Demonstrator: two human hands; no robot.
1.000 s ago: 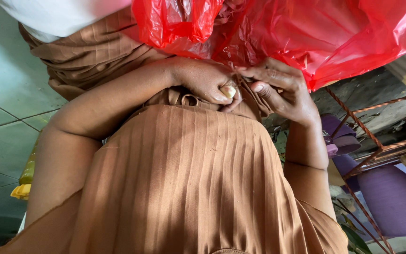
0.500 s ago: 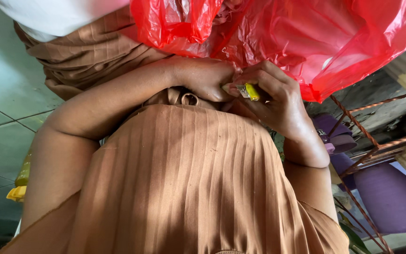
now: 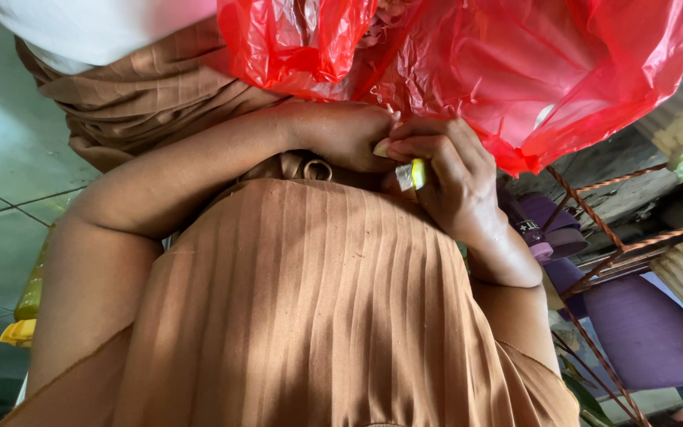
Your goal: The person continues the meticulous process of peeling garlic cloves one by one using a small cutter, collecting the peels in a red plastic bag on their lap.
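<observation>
Tiled floor (image 3: 9, 198); two hands (image 3: 405, 154), one red bag (image 3: 515, 71)

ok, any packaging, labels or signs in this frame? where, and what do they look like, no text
Red plastic bag: top of frame above both hands, crinkled, translucent red.
Small yellow and silver item: pinched in the right hand, touching the left hand; too small to identify.
Small label: on a purple thing right of the wrist, dark patch.
No signs or screens.
</observation>
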